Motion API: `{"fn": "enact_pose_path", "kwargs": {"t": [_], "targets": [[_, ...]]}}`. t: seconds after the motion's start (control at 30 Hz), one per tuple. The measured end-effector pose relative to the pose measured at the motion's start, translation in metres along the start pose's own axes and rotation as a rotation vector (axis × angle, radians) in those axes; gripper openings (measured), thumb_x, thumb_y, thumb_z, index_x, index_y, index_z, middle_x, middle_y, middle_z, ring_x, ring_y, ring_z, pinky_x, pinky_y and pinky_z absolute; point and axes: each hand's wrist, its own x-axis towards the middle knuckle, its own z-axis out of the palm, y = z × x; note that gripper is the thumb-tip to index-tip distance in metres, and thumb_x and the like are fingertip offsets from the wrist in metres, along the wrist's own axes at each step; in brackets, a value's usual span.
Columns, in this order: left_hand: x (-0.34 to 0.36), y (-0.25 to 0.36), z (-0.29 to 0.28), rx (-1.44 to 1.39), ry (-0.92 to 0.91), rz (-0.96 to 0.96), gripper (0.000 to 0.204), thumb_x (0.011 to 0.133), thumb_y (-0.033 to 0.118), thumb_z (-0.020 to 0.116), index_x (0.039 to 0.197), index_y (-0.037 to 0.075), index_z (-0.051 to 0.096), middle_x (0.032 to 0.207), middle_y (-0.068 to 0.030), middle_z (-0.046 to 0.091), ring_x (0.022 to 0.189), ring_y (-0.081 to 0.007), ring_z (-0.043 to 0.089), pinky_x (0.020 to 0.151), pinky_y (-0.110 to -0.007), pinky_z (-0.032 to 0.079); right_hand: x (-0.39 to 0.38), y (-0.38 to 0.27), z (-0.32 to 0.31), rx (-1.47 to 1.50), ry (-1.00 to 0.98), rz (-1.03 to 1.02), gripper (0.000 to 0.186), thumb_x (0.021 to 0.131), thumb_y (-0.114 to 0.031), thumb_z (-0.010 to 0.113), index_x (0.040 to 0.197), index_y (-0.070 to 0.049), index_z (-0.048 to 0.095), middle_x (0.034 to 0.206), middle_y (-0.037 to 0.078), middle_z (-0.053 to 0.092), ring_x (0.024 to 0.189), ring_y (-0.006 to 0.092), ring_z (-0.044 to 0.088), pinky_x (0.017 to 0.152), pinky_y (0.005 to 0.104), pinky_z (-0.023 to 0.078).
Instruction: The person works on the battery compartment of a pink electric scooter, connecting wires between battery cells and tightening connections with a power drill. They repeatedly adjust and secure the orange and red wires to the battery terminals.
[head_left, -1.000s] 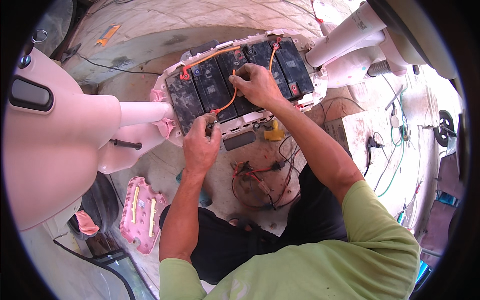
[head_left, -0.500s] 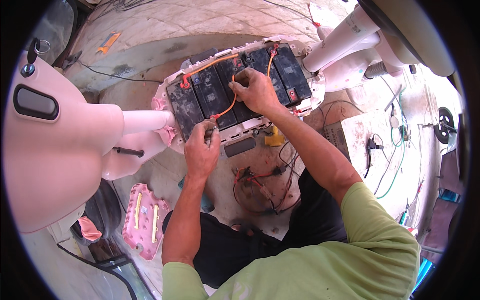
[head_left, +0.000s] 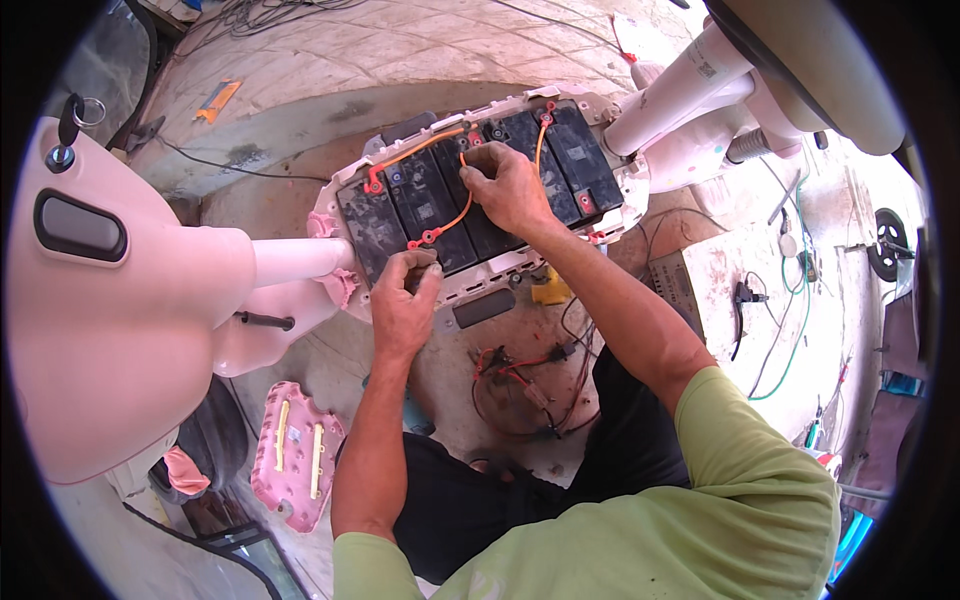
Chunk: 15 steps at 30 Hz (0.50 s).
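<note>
Several black batteries [head_left: 455, 205] lie side by side in the pink floor tray [head_left: 630, 205] of a scooter. My right hand [head_left: 512, 188] is over the middle ones, closed on an orange wire [head_left: 463, 215]. That wire curves down to red terminal covers [head_left: 428, 236] near the batteries' front edge. Just below these covers is my left hand [head_left: 403, 305], its thumb and fingers pinched together; what they hold, if anything, is too small to name. Another orange wire [head_left: 420, 146] runs along the far side, and a third orange wire [head_left: 539, 145] hangs right of my right hand.
The pink scooter body [head_left: 130, 330] stands at the left, with a pink panel [head_left: 292, 455] on the floor below it. A yellow connector [head_left: 550, 288] and a tangle of red and black wires [head_left: 525, 385] lie nearer me. At the right is a grey metal box [head_left: 675, 283].
The view has shifted slightly. My left fingers have come away a little from the red terminal covers, which now show more fully. My right hand keeps its grip on the orange wire.
</note>
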Motion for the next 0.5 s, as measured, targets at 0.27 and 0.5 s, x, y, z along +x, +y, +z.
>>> {"fn": "enact_pose_path", "kwargs": {"t": [0.27, 0.5], "targets": [[0.006, 0.012, -0.01, -0.177, 0.002, -0.154, 0.019, 0.104, 0.013, 0.072, 0.117, 0.0, 0.073, 0.103, -0.0044, 0.077, 0.09, -0.0111, 0.073, 0.084, -0.028, 0.057, 0.005, -0.037, -0.019, 0.409, -0.301, 0.294, 0.027, 0.107, -0.013, 0.068, 0.129, -0.001, 0.077, 0.083, -0.004, 0.064, 0.068, 0.0048, 0.057, 0.06, 0.023, 0.046], [0.009, 0.027, -0.019, -0.369, 0.098, -0.045, 0.017, 0.106, 0.008, 0.071, 0.122, 0.001, 0.071, 0.104, -0.0051, 0.077, 0.088, -0.0123, 0.074, 0.079, -0.027, 0.058, -0.007, -0.058, -0.031, 0.234, -0.472, 0.078, 0.027, 0.102, -0.015, 0.069, 0.12, 0.001, 0.082, 0.092, 0.0, 0.073, 0.082, 0.0082, 0.062, 0.075, 0.0275, 0.051]]}}
